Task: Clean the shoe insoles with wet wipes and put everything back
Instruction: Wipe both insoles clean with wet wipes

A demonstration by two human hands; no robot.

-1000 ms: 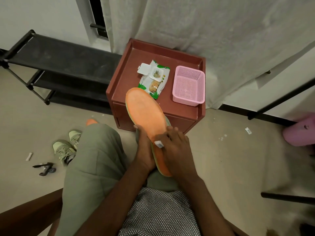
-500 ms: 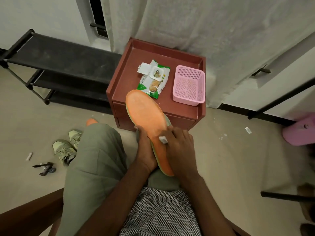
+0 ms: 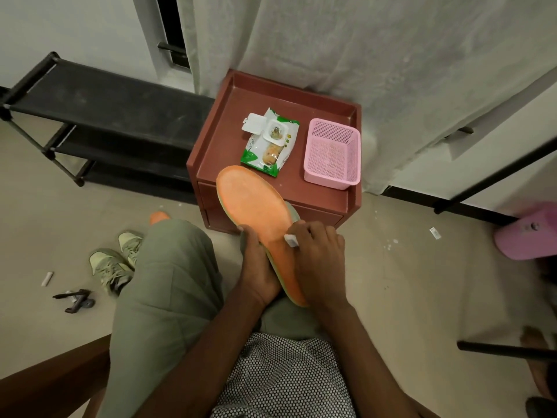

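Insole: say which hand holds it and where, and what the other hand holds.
The left hand grips the orange insole along its left edge, near the heel. The right hand presses a small white wipe onto its top.

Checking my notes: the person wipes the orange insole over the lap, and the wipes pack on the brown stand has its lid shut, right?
Not quite. The head view shows the wipes pack with its lid flipped open. The rest holds: right hand wipes the orange insole, left hand steadies it, pack on the brown stand.

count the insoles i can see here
2: one orange insole held by both hands, and the tip of another poking out past the knee. More may be hidden.
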